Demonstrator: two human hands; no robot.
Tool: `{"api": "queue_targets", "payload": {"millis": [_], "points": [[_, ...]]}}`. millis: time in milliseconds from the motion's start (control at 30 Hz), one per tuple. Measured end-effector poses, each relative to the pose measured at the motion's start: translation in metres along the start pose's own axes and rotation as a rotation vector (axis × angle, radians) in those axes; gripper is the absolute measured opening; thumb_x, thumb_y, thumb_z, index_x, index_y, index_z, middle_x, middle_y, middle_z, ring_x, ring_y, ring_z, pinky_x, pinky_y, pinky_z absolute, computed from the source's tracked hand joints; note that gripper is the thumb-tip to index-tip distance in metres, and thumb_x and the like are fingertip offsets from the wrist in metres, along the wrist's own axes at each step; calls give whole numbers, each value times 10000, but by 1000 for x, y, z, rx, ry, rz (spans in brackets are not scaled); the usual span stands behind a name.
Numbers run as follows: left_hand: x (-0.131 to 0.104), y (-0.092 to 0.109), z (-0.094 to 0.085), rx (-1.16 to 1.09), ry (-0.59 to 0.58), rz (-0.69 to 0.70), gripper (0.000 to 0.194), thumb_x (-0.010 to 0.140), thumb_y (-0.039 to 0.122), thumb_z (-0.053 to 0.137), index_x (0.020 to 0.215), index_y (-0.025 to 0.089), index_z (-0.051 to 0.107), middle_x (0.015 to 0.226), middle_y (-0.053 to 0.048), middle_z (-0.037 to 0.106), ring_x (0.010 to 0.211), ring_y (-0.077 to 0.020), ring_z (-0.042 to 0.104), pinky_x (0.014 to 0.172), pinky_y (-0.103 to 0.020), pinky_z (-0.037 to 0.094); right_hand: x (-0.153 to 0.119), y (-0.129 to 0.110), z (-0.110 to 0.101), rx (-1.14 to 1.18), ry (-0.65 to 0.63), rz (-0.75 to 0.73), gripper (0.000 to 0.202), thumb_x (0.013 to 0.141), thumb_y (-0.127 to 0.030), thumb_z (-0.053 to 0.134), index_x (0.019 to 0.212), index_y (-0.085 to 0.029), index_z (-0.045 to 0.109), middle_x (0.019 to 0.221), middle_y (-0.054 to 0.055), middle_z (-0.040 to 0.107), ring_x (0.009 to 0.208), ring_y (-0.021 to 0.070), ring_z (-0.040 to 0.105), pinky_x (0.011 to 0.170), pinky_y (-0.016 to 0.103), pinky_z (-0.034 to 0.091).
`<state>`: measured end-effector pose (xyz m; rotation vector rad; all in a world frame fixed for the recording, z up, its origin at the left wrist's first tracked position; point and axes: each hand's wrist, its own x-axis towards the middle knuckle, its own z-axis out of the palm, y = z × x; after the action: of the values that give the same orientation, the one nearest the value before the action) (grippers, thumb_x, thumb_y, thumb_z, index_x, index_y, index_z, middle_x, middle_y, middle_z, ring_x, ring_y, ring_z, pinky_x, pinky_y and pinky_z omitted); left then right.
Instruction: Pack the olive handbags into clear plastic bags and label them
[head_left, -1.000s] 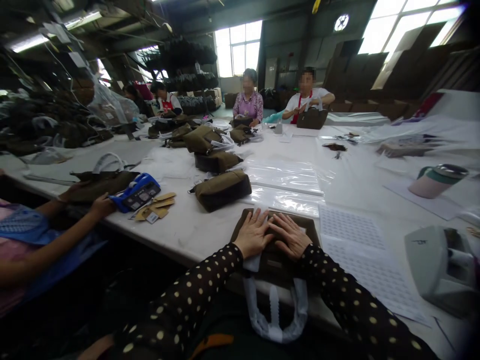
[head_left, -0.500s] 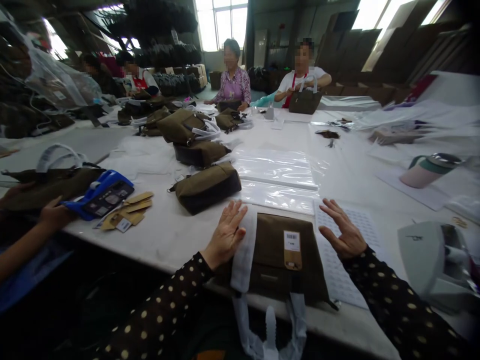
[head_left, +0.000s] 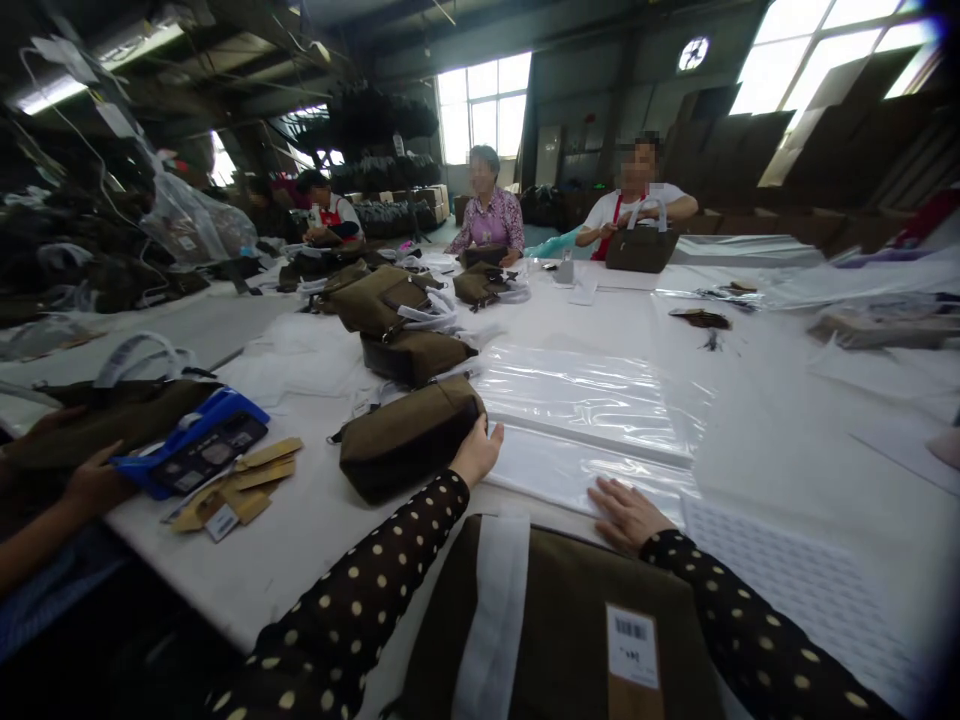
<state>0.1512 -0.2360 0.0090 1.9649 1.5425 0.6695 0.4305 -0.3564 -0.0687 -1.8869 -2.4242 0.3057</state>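
An olive bag (head_left: 574, 590) with a white strip over its left part and a barcode tag (head_left: 632, 648) lies at the table's front edge, between my forearms. My left hand (head_left: 478, 452) is at the right end of a second olive bag (head_left: 412, 425), its fingers apart and partly hidden behind that end; I cannot tell whether it grips. Beyond the near bag, my right hand (head_left: 630, 512) rests with spread fingers on the near edge of the clear plastic bags (head_left: 570, 470), holding nothing.
More olive bags (head_left: 382, 300) are piled behind. At the left, another person's hands (head_left: 94, 482) are beside a blue device (head_left: 191, 440) and brown tags (head_left: 240, 490). A printed sheet (head_left: 795, 580) lies at the right. People stand across the table (head_left: 780, 400).
Both my hands have moved forward from beside the near bag, the left to the second bag, the right onto the plastic. The near bag looks larger and the view has tilted up.
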Motion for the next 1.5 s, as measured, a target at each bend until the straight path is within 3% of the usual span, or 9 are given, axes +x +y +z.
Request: {"api": "queue_targets", "payload": {"millis": [133,333,467,633,800,900,1100,1233,1500], "points": [[11,-4,9,139,-12,79,466,898,359,336,1303,130,371,1309,-167,442,1237,-252,379,1025,-424,273,-14,15,9,-8,7,-82,464,853,-462,404,1239,-226,507,1327,105,432,1222,299,388,973,502,366],[27,-7,38,273,-438,274,215,592,372,730,675,183,670,794,-40,633,845,-208,580,742,-267,450,-23,7,-12,42,3,-21,448,839,-505,412,1167,-237,558,1223,74,535,1128,259,489,948,439,414],[40,-8,37,335,-550,349,185,709,348,626,684,169,669,832,-53,620,800,-177,579,702,-239,433,-8,-4,-30,64,-7,121,558,763,-496,531,1214,-168,512,1054,95,606,995,268,545,875,432,452],[37,-12,29,344,-625,409,234,569,342,749,733,198,664,885,-21,613,831,-165,569,692,-206,421,0,-3,-37,107,-5,103,384,759,-467,552,1018,-196,636,995,77,602,942,228,555,863,365,454],[46,-8,28,349,-580,351,183,786,322,565,729,159,626,740,-9,622,657,-125,567,637,-238,426,2,-1,-38,51,16,81,425,696,-469,632,1019,-194,640,1090,71,597,1007,211,546,896,301,436],[62,12,20,366,-462,310,304,899,322,359,824,150,598,704,-20,628,636,-138,578,635,-260,433,17,7,-53,-4,-5,144,234,815,-339,500,948,-231,659,949,36,661,869,186,612,776,284,476],[55,56,-19,421,-191,458,589,728,545,570,1183,190,455,975,-74,618,908,-232,581,801,-320,428,46,33,-131,-98,164,310,254,850,-293,406,886,-234,650,804,39,674,725,197,623,617,283,444],[37,62,-48,454,-71,584,260,862,329,462,1051,186,569,969,-82,613,952,-209,555,867,-322,401,39,35,-183,-173,285,317,264,860,-318,403,951,-236,637,833,45,668,746,203,610,632,291,425],[33,92,-112,511,111,685,202,862,220,457,945,190,639,902,-64,634,891,-194,570,798,-290,429,9,8,-234,-338,346,167,213,845,-364,482,821,-233,648,744,11,661,664,176,599,571,266,394]]}}
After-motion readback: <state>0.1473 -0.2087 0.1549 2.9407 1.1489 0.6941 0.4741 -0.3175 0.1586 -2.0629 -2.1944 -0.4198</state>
